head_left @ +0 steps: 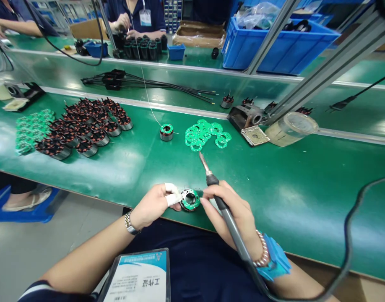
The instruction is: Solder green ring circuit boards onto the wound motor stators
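Note:
Between my hands, near the table's front edge, is a motor stator topped by a green ring-shaped circuit board (185, 204). My left hand (159, 202), with white tape on its fingers, grips the stator's left side. A soldering iron (226, 212) rests in my right hand (233, 209), its tip pointing away over the table; the thumb and forefinger reach to the board's right edge. Further off stands another stator with a green board (166, 132), solder wire (146, 86) hanging down to it. Loose green ring boards (200, 133) lie to its right.
Many bare stators (85, 126) and a stack of green boards (33, 130) fill the left side. A soldering iron stand (245, 117), sponge tray (255, 136) and plastic tub (291, 129) stand back right. The iron's cable (348, 235) loops at right. A co-worker (139, 21) sits opposite.

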Motion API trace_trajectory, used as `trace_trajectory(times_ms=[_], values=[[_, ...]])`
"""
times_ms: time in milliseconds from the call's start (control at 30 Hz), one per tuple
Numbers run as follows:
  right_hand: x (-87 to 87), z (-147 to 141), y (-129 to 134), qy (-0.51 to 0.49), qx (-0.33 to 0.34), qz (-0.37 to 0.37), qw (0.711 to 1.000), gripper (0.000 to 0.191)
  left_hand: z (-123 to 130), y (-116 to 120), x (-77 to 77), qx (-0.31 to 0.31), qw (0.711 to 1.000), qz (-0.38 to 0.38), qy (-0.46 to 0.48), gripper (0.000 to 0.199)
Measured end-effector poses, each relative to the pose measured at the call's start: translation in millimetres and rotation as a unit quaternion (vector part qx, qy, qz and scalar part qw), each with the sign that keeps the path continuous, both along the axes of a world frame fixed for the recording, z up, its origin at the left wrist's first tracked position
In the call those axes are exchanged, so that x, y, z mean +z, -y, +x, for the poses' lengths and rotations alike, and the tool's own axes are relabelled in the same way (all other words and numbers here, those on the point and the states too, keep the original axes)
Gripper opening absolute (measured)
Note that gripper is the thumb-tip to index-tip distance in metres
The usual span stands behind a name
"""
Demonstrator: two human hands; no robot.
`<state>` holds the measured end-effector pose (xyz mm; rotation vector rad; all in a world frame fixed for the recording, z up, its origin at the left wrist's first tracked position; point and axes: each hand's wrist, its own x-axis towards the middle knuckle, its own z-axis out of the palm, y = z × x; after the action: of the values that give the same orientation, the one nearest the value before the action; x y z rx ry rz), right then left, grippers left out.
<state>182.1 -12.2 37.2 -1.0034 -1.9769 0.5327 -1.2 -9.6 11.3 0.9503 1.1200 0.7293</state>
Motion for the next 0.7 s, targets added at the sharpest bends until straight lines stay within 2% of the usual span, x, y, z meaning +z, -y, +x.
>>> trace_trajectory(times_ms=[233,400,700], values=[[17.1,24.7,14.5,-0.004,0.085,0.024,0.996,0.034,-0.5,-0.1,-0.4,0.001,1.0,-0.019,-0.006,0.013],[14.0,24.6,16.2,-0.024,0.097,-0.039,0.994,0.027,-0.1,-0.5,-0.7,0.005,1.0,-0.021,-0.008,0.012],[10.2,21.8,16.4,-0.009,0.095,-0.038,0.995,0.024,0.8,0.0,1.6,0.008,1.0,-0.017,-0.008,0.012]])
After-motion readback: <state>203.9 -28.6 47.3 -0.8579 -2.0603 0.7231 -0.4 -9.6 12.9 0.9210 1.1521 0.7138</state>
